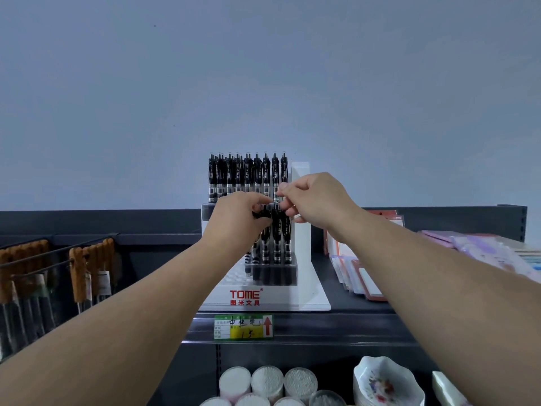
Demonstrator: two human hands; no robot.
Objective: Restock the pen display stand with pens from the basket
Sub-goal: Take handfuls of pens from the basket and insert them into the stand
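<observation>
Arms outstretched, left hand (pixel 240 212) and right hand (pixel 313 200) together, grips seemingly pinched.

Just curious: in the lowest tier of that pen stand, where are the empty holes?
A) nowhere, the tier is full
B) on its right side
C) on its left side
C: bare white holes show at the left of the display stand's lowest tier, while pens fill its right side.

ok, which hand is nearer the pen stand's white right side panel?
Right. The right hand overlaps the white side panel, pinching the pens just beside it. The left hand grips the same pens farther left.
</observation>
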